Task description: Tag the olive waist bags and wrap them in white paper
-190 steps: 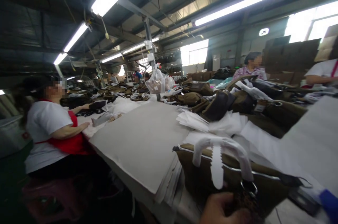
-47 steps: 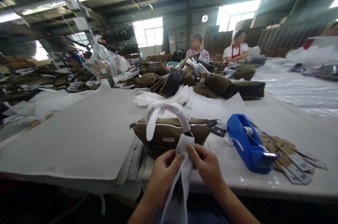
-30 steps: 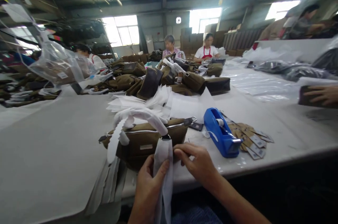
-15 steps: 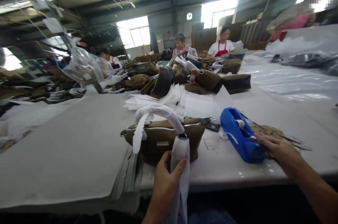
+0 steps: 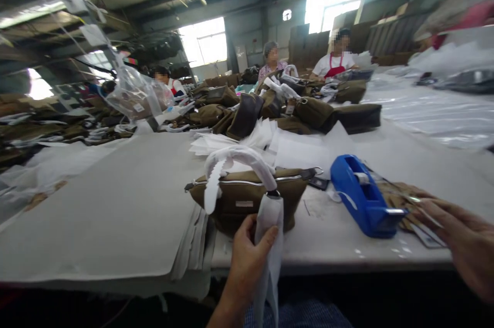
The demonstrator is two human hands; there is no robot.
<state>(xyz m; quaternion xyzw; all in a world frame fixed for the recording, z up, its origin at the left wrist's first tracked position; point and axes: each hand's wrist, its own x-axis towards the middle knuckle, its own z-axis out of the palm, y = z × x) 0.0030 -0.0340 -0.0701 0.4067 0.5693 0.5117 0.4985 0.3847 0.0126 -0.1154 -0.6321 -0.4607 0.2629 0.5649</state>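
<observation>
On the desk [image 5: 328,248], the olive bag [image 5: 227,214] stands upright near its front edge, just beside the large stack of paper sheets [image 5: 116,204], with the blue tape dispenser [image 5: 357,194] to its right. The right hand [image 5: 459,230] has left the white wrap [image 5: 272,225] and reached past the dispenser to the fanned tags [image 5: 426,235], fingers extended; blur hides whether it grips anything. That leaves the left hand [image 5: 249,251] alone pinching the wrap between thumb and fingers, below the small metal ring [image 5: 274,193] at the handle's end, apparently steadying it.
</observation>
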